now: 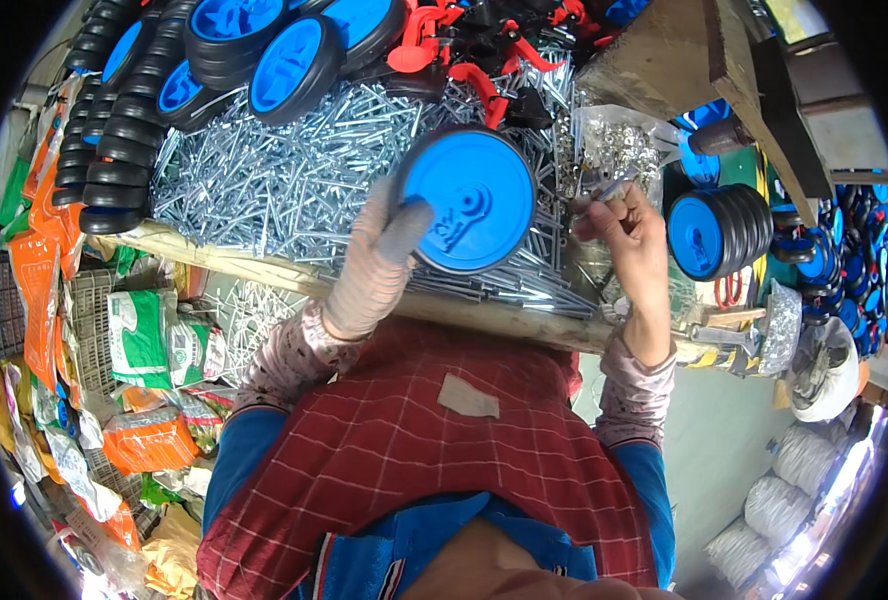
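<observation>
My left hand [376, 262], in a knitted glove, holds a blue plastic wheel with a black tyre [467, 200] flat side toward me, above a heap of silver metal pins [284, 170]. My bare right hand [629, 240] pinches a small metal pin [609, 190] just right of the wheel, in front of a clear bag of small metal parts [619, 145]. The two hands are a short gap apart.
More blue-and-black wheels [264, 50] are piled at the back left, with a stack [719, 230] at the right. Red and black plastic parts [474, 40] lie at the back. A wooden board [684, 60] sits at the back right. Coloured bags [144, 350] crowd the floor on the left.
</observation>
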The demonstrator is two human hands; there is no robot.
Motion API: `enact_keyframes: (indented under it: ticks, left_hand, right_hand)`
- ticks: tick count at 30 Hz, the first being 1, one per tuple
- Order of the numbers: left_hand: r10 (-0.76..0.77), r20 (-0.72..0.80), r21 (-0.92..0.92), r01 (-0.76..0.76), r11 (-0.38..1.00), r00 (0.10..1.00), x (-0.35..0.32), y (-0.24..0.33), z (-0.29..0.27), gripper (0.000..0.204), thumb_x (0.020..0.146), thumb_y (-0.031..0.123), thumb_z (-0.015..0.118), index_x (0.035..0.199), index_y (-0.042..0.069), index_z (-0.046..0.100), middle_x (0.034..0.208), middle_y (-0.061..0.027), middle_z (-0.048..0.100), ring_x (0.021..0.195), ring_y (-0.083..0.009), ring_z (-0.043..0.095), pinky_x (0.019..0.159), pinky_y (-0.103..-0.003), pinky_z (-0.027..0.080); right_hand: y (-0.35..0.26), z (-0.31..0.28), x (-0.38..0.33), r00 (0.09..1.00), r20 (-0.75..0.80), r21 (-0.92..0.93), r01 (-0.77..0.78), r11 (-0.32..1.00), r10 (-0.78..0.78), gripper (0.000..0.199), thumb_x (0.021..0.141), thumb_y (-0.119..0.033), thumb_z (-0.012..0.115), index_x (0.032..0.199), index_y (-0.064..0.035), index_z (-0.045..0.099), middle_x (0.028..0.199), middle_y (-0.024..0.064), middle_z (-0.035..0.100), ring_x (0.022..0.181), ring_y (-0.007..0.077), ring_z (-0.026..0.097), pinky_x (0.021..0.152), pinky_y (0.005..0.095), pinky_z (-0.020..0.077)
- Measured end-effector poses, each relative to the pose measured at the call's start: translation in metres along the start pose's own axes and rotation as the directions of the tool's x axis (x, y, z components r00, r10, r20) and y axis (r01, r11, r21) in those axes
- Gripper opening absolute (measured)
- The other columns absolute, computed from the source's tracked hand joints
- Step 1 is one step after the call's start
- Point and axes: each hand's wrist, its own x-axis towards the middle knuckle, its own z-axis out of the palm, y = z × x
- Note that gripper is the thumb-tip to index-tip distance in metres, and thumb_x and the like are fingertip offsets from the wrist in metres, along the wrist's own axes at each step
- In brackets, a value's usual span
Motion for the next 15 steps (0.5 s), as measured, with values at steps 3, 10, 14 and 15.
enact_keyframes:
  ticks: [3, 10, 14, 15]
  left_hand:
    - [-0.113, 0.035, 0.065, 0.11, 0.992, 0.993, 0.0, -0.006, 0.009, 0.049, 0.092, 0.03, 0.066, 0.129, 0.003, 0.049, 0.103, -0.0007, 0.056, 0.084, -0.0051, 0.048, 0.068, -0.021, 0.042]
    - [-0.222, 0.187, -0.146, 0.251, 0.957, 0.957, 0.003, 0.006, 0.019, 0.063, 0.095, 0.022, 0.064, 0.145, 0.0, 0.034, 0.135, -0.0146, 0.054, 0.121, -0.0231, 0.057, 0.102, -0.038, 0.049]
    - [-0.302, 0.239, -0.176, 0.348, 0.921, 0.923, 0.008, 0.012, 0.014, 0.061, 0.097, 0.026, 0.059, 0.146, 0.0, 0.035, 0.135, -0.0145, 0.054, 0.122, -0.0238, 0.057, 0.102, -0.038, 0.049]
    - [-0.314, 0.242, -0.156, 0.356, 0.921, 0.918, 0.008, 0.012, 0.012, 0.064, 0.096, 0.03, 0.061, 0.146, 0.0, 0.034, 0.134, -0.0139, 0.054, 0.123, -0.0228, 0.055, 0.104, -0.038, 0.047]
  right_hand:
    - [-0.024, 0.03, -0.011, 0.994, 0.074, 0.36, 0.054, 0.931, -0.086, 0.013, 0.092, -0.001, 0.065, 0.105, -0.0001, 0.063, 0.107, 0.0128, 0.068, 0.081, 0.0149, 0.067, 0.071, 0.0266, 0.0534]
    - [-0.028, 0.04, 0.011, 0.797, 0.21, -0.274, 0.603, 0.749, -0.566, 0.017, 0.076, -0.007, 0.08, 0.091, -0.0052, 0.073, 0.114, 0.0091, 0.059, 0.107, 0.0256, 0.055, 0.093, 0.0363, 0.0434]
    - [-0.033, 0.031, 0.03, 0.742, 0.368, -0.297, 0.664, 0.686, -0.56, 0.018, 0.07, -0.016, 0.083, 0.086, -0.0111, 0.076, 0.114, 0.0073, 0.06, 0.112, 0.0288, 0.052, 0.098, 0.0414, 0.0403]
    - [-0.034, 0.032, 0.034, 0.717, 0.428, -0.266, 0.682, 0.681, -0.551, 0.018, 0.071, -0.016, 0.083, 0.086, -0.0109, 0.075, 0.116, 0.007, 0.06, 0.113, 0.029, 0.052, 0.098, 0.0414, 0.0409]
